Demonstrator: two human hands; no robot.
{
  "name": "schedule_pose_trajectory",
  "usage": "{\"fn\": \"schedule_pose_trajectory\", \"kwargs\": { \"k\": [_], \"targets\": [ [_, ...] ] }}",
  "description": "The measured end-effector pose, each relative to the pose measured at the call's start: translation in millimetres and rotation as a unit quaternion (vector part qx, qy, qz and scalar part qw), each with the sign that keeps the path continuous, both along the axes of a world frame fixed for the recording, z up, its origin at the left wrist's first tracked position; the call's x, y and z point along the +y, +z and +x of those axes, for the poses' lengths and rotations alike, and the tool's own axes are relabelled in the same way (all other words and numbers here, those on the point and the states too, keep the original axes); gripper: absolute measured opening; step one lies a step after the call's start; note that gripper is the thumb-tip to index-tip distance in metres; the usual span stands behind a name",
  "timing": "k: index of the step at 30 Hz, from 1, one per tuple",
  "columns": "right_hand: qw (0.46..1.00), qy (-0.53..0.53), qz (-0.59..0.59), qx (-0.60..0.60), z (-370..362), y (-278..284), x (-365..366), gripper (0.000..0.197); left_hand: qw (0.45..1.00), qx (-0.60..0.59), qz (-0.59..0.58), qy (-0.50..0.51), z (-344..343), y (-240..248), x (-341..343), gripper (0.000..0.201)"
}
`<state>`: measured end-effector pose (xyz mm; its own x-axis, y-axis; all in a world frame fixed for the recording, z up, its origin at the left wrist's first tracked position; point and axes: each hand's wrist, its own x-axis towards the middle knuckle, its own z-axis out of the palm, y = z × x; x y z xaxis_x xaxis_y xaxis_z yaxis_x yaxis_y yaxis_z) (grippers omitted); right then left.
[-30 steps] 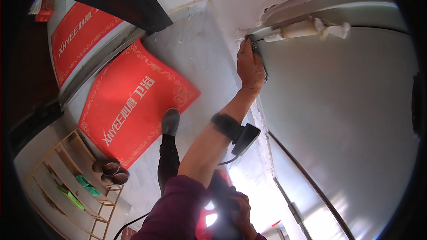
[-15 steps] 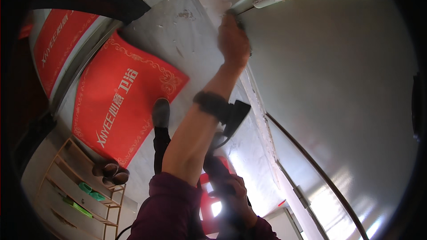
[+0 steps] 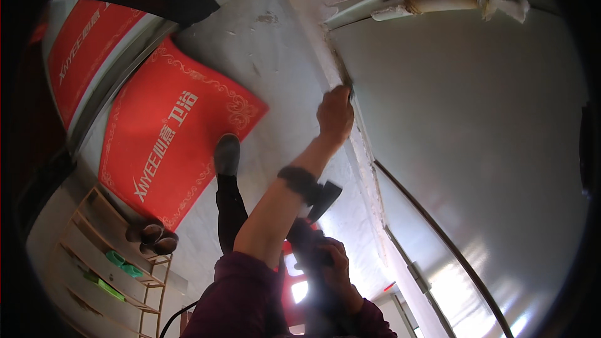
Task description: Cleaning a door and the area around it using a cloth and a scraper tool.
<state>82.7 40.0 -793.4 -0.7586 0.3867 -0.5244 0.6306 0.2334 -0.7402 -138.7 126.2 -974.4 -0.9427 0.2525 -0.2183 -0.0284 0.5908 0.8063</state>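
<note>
At chipped wall [image 3: 367,172], L hand [image 3: 335,114], R hand [image 3: 340,268] lower, grips unclear, red flr mat [image 3: 153,150]

Colours and patterns. The floor mat [image 3: 156,156] is bright red, bordered with pale gold scrollwork and marked with whitish lettering; a second mat [image 3: 84,50] repeats the red ground and pale lettering. The floor [image 3: 263,69] is mottled light grey. The large panel [image 3: 463,125] is plain grey-green, with whitish glare low down. The sleeve [image 3: 225,294] is maroon, the wrist strap [image 3: 297,181] black, the trouser leg [image 3: 230,206] black, the slippers [image 3: 116,258] green, and the rack [image 3: 161,270] light tan.
</note>
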Motion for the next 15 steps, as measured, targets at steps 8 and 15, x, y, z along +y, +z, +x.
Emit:
{"fn": "schedule_pose_trajectory", "kwargs": {
  "k": [8, 15],
  "targets": [
    [0.918, -0.154, -0.158, -0.33, -106.2, 45.5, 11.5, 0.039, 0.985, 0.107, 0.084, 0.107, -62.5, 8.6, -23.3, 0.021],
    [0.997, 0.059, 0.04, -0.006, -28.6, 18.2, -3.6, 0.043, 0.997, -0.061, -0.01, -0.045, -10.1, 5.0, 6.8, 0.019]
  ]
}}
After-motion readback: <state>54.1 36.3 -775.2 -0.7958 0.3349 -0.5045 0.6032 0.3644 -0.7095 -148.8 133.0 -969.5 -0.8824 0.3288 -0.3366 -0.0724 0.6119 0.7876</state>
